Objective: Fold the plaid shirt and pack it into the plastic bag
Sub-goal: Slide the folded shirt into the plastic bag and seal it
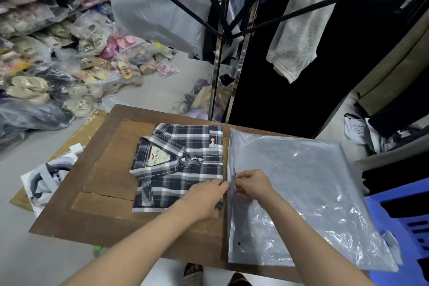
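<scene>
The plaid shirt (pixel 178 165), navy and white, lies folded into a rectangle on the wooden table (pixel 104 169), collar and label facing up. Right beside it lies the flat clear plastic bag (pixel 301 197), its open left edge touching the shirt's right edge. My left hand (pixel 204 199) rests on the shirt's lower right corner with fingertips pinching the bag's left edge. My right hand (pixel 253 186) pinches the same edge from the bag's side. Both hands meet at the bag's mouth.
A blue plastic stool (pixel 404 225) stands at the right of the table. A black clothes rack (pixel 222 37) with hanging garments rises behind it. Bagged slippers (pixel 58 58) pile up at left. A white box (pixel 48 179) and cardboard lie on the floor at the table's left.
</scene>
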